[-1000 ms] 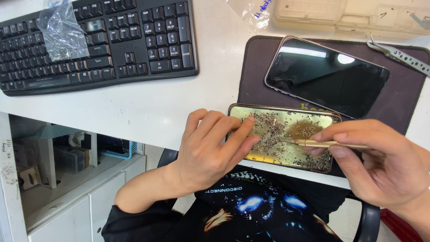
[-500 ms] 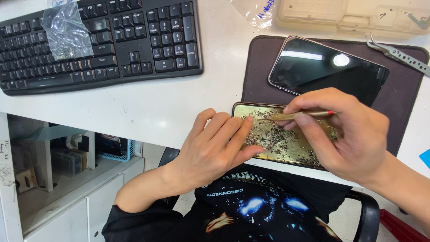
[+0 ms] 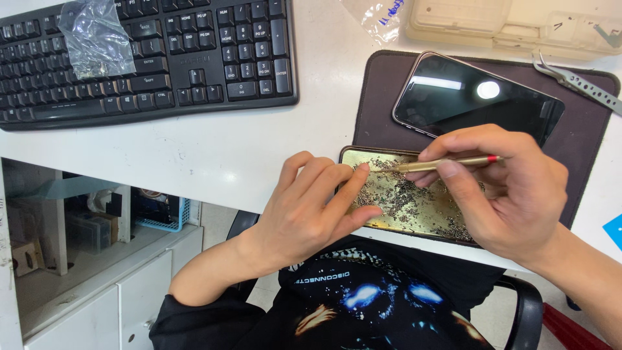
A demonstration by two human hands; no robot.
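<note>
A gold tray (image 3: 414,207) scattered with several tiny screws lies at the table's front edge on a dark mat (image 3: 382,97). My left hand (image 3: 304,214) rests on the tray's left end, fingers spread over the screws, holding nothing. My right hand (image 3: 505,194) covers the tray's right part and grips a thin gold screwdriver (image 3: 447,163) with a red end; its tip points left, close to my left fingertips. A black phone (image 3: 473,97) lies screen up on the mat just behind the tray.
A black keyboard (image 3: 162,58) with a crumpled clear bag (image 3: 97,39) on it sits at the back left. Metal tweezers (image 3: 576,81) and a beige plastic case (image 3: 518,26) lie at the back right. White cabinets (image 3: 84,304) stand below the table's left edge.
My right hand has swung the screwdriver from the tray's right side across to its upper left, tip now near my left fingers. My left hand has stayed on the tray.
</note>
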